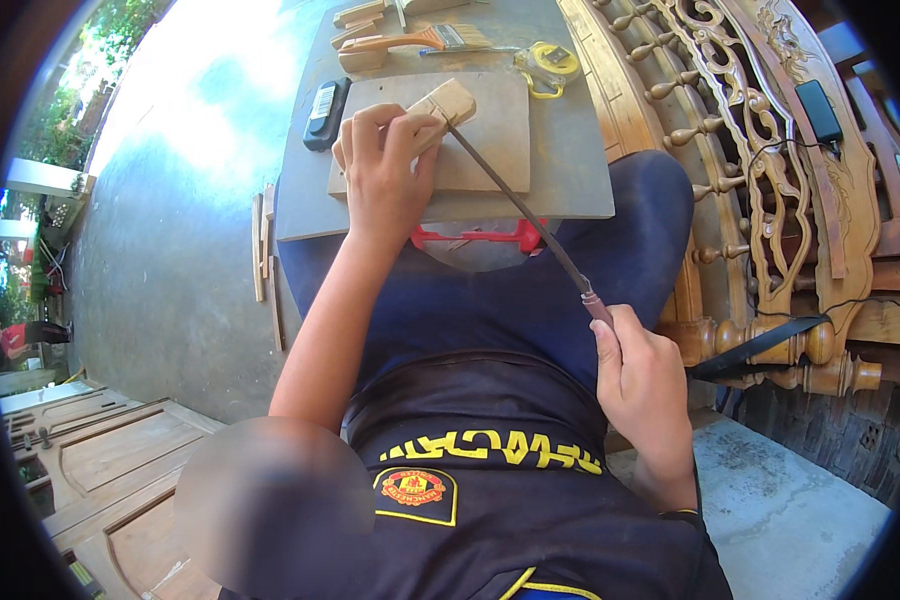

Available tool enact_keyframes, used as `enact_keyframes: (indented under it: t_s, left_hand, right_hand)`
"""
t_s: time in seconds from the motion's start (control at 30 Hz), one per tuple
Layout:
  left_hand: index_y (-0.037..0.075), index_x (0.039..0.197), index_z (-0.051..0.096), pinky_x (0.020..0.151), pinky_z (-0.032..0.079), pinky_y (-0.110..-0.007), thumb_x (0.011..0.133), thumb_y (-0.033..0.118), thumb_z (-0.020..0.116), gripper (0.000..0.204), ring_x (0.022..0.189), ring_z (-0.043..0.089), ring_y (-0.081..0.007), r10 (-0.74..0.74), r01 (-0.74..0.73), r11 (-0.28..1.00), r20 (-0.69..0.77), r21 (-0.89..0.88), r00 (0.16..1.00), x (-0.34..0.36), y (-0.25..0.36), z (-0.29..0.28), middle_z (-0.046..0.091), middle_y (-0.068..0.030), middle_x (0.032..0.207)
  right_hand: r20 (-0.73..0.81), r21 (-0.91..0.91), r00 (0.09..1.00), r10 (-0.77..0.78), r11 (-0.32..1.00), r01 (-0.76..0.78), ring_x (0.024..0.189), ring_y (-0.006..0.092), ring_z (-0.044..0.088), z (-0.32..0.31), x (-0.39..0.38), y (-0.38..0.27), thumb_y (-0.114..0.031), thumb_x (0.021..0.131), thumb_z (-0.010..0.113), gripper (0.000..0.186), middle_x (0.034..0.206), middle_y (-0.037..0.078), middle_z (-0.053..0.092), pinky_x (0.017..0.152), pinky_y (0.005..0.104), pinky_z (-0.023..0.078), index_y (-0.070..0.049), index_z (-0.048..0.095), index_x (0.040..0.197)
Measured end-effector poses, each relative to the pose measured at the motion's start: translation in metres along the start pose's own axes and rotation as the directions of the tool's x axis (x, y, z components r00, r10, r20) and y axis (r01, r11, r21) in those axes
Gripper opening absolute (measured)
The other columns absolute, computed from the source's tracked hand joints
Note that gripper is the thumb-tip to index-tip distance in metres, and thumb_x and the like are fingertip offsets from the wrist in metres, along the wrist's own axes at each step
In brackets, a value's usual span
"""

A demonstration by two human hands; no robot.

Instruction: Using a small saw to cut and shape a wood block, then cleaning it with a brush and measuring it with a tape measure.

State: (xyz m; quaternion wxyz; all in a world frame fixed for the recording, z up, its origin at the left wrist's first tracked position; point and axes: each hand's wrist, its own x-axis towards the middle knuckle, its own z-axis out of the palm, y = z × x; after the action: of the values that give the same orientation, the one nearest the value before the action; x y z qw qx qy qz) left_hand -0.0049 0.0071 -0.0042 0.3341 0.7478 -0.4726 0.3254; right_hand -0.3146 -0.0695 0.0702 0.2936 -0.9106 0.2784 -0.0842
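My left hand (388, 175) is closed around a small pale wooden block (452, 100), pressing it onto a flat wooden board (502, 115). In my right hand (645, 385) is the reddish-brown handle of a long, thin metal file (518, 205). The file slants up and to the left, and its far end touches the block just right of my left fingers. The underside of the block and part of its left end are hidden by my left hand.
The board lies on a grey tabletop (575, 165). Around it are a black box-shaped thing (326, 115), a paintbrush (460, 38), a yellow tape measure (553, 62) and wood pieces (360, 12). A red-handled thing (480, 236) sits below the table edge. Carved wooden furniture (770, 180) stands at right.
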Motion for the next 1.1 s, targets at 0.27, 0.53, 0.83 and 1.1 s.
enact_keyframes:
  t_s: [0.27,0.53,0.83,1.1]
  left_hand:
    - [0.008,0.113,0.072,0.086,0.056,-0.040,0.075,0.012,0.090,0.043,0.104,0.068,-0.0330,-0.126,0.127,0.972,0.016,-0.199,0.992,0.013,0.002,-0.005,0.067,-0.0126,0.115]
    - [0.003,0.118,0.072,0.087,0.056,-0.036,0.086,0.023,0.086,0.040,0.100,0.073,-0.0283,-0.343,0.404,0.868,0.239,-0.290,0.909,0.015,0.003,-0.013,0.075,-0.0157,0.110]
    - [0.007,0.117,0.070,0.087,0.055,-0.041,0.084,0.010,0.083,0.036,0.106,0.068,-0.0347,-0.060,0.065,0.984,0.039,-0.167,0.997,0.028,-0.018,-0.017,0.071,-0.0132,0.116]
    - [0.016,0.116,0.074,0.094,0.050,-0.041,0.078,0.007,0.085,0.040,0.106,0.066,-0.0265,0.139,-0.161,0.983,0.205,0.092,0.969,0.037,-0.035,-0.033,0.071,-0.0025,0.116]
  right_hand:
    - [-0.050,0.038,0.999,-0.007,0.999,0.009,0.064,0.0418,0.067,0.010,0.003,0.009,-0.017,0.105,0.057,0.014,0.073,0.018,0.068,0.054,0.0490,0.049,-0.003,0.058,0.100]
    - [-0.087,0.100,0.996,-0.029,0.994,0.038,0.065,0.0419,0.068,0.017,0.007,0.008,-0.017,0.106,0.056,0.015,0.074,0.018,0.068,0.055,0.0487,0.049,-0.003,0.059,0.100]
    - [-0.174,0.202,0.984,-0.037,0.977,0.073,0.068,0.0402,0.070,0.014,0.009,0.003,-0.016,0.107,0.056,0.017,0.078,0.019,0.069,0.057,0.0448,0.051,-0.001,0.062,0.107]
    - [-0.178,0.221,0.984,-0.006,0.974,0.046,0.068,0.0383,0.071,0.014,0.010,0.006,-0.016,0.108,0.055,0.020,0.078,0.019,0.070,0.058,0.0418,0.052,0.001,0.064,0.109]
